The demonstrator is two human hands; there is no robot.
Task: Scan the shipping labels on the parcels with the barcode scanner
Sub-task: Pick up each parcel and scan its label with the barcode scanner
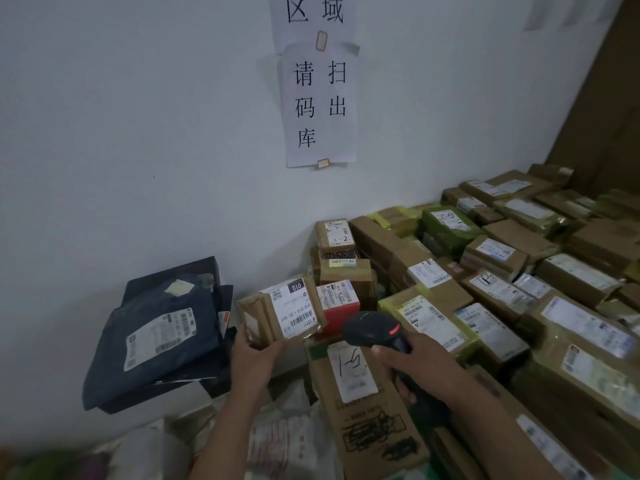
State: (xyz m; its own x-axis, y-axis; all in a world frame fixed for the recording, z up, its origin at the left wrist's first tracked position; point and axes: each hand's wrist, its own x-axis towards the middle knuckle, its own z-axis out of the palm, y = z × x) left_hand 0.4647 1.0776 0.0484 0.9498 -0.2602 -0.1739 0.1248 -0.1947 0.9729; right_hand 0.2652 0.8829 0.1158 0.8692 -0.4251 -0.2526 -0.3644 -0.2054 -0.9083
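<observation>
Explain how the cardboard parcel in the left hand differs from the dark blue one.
The cardboard parcel is a stiff brown box, held tilted by the left hand; the dark blue parcel is a larger soft bag lying untouched. Both carry white barcode labels.

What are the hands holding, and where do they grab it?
The left hand grips the small cardboard parcel by its lower end. The right hand grips the barcode scanner by its handle.

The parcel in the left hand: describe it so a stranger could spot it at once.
Below the paper sign on the wall, at the left end of the pile, the left hand holds a small brown parcel. Unlike the red box beside it, its white label bears a black 010 tag.
</observation>
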